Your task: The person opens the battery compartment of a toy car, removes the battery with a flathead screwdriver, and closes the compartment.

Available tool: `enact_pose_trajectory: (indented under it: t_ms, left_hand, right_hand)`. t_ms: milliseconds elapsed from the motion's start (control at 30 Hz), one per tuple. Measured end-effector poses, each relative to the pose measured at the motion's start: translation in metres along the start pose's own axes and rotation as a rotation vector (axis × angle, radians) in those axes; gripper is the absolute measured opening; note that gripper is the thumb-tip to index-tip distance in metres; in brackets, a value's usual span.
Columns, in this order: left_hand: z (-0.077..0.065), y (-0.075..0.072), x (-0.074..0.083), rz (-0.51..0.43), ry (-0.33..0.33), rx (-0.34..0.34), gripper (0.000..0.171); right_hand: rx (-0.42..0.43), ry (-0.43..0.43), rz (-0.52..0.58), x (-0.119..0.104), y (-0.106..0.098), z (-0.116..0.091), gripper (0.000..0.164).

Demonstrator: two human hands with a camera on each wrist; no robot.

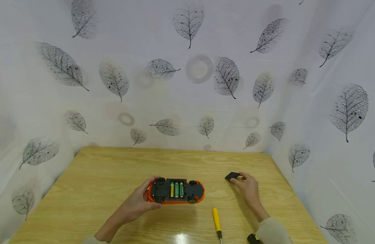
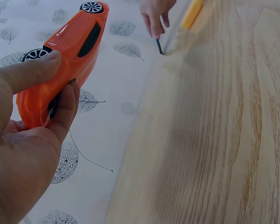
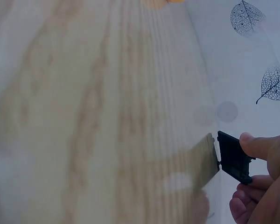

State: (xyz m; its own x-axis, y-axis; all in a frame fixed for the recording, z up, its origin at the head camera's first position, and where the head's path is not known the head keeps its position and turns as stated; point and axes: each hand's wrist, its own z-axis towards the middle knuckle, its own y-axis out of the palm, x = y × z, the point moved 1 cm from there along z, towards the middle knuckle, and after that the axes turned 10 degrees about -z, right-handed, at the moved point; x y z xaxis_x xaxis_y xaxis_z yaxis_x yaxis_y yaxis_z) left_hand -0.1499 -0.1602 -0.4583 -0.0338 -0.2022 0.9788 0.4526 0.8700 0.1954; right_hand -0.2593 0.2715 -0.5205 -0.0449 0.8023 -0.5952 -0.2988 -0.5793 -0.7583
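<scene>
An orange toy car [image 1: 192,194] is gripped at one end by my left hand [image 1: 138,202], above the table, its black underside turned to the head camera. Its battery compartment lies uncovered, with three batteries [image 1: 176,189] side by side in it. The left wrist view shows the car's orange body [image 2: 74,39] between thumb and fingers. Over to the right, my right hand [image 1: 249,189] pinches a black battery cover [image 1: 232,176] by one edge. In the right wrist view the cover [image 3: 234,157] stands tilted, its far edge at or close to the tabletop.
A yellow-handled screwdriver [image 1: 216,219] lies on the wooden table [image 1: 99,183] between the hands. Beside the right sleeve, a black and yellow object [image 1: 252,238] is partly cut off. Leaf-patterned cloth [image 1: 175,101] rises behind the table and at its sides.
</scene>
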Motion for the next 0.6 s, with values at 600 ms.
enact_pose_trajectory:
  t_ms: [600]
  left_hand:
    - [0.0020,-0.0001,-0.0015,-0.029,-0.009,-0.014,0.094]
  right_hand:
    - [-0.107,-0.071,-0.189,0.0007,-0.0011,0.0011,0.050]
